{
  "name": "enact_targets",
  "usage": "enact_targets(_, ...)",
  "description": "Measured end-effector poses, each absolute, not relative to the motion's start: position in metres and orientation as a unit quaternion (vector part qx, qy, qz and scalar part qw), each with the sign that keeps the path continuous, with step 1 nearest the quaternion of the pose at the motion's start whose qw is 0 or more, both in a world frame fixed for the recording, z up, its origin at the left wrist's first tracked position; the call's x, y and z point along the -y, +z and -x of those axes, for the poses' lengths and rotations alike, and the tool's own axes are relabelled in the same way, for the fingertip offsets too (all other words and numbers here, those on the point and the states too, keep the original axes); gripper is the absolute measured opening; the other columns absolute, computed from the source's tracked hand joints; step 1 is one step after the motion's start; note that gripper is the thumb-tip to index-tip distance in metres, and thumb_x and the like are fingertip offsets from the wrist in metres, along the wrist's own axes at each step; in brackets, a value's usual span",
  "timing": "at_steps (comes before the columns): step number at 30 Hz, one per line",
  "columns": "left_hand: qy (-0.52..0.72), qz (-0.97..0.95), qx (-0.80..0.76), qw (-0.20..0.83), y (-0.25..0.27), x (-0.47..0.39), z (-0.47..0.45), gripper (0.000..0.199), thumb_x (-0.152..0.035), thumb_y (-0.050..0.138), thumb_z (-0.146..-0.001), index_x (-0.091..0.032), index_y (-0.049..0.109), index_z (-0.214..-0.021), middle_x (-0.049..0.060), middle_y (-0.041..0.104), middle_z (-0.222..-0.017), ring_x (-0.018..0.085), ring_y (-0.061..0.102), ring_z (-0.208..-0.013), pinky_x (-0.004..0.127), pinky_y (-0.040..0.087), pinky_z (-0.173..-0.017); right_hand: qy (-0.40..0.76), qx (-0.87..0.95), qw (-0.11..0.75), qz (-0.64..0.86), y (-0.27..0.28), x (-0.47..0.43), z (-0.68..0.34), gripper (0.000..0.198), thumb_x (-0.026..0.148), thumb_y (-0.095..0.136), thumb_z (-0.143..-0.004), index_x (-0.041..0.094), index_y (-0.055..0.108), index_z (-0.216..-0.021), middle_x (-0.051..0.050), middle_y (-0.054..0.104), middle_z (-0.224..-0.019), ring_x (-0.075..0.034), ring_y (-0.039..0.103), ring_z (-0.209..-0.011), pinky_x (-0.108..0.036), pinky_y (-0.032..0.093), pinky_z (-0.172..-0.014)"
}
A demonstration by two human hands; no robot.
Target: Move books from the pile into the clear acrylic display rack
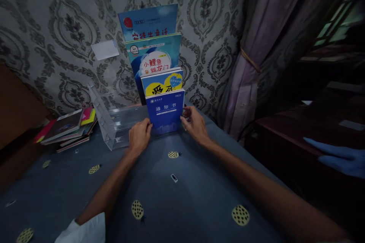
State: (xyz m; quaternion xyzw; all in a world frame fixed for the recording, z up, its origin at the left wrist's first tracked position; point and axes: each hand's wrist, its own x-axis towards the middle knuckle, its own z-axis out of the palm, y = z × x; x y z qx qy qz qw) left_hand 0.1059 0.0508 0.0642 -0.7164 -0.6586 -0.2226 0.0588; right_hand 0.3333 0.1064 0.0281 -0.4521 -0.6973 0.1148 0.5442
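A dark blue booklet [164,110] with white lettering and "2022" stands upright in the front tier of a clear plastic book rack [115,131]. My left hand [139,135] has its fingers curled at the booklet's lower left edge. At its right edge, my right hand [195,123] grips with thumb and fingers; some fingertips are hidden behind it. Stepped up behind it are a yellow-and-blue book [148,83], a teal picture book [152,53] and a taller blue book [148,18]. The rack's left half holds no books.
Left of the rack lies a stack of books and papers [68,125]. A white card [105,50] shows near the patterned wall. The table has a blue pineapple-print cloth [199,197]. On the right are a tied curtain [248,53] and a blue glove-like shape [342,157] on dark furniture.
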Motion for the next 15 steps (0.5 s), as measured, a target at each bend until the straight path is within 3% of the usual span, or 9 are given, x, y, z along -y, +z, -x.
enact_targets(6,-0.141,0.707,0.69,0.062,0.068,-0.048,-0.111,0.023,-0.034,0.043,-0.103,-0.024,0.064,-0.104,0.005,0.074,-0.1,0.022,0.069,-0.094,0.027,0.041,-0.069,0.08,0.699,0.564,0.432,0.022,-0.11,-0.333,0.046,0.024,0.052,-0.083,0.02,0.054,-0.128,-0.009,0.065,-0.098,-0.025,0.063,-0.084,-0.042,0.053,-0.076)
enact_targets(15,-0.071,0.701,0.706,0.067,0.075,-0.044,-0.119,0.038,-0.037,0.03,-0.106,-0.022,0.061,-0.12,0.011,0.076,-0.101,0.029,0.073,-0.095,0.033,0.05,-0.073,0.052,0.714,0.541,0.441,0.021,-0.107,-0.334,0.047,0.023,0.05,-0.087,0.022,0.059,-0.133,-0.009,0.064,-0.095,-0.026,0.063,-0.085,-0.043,0.054,-0.079)
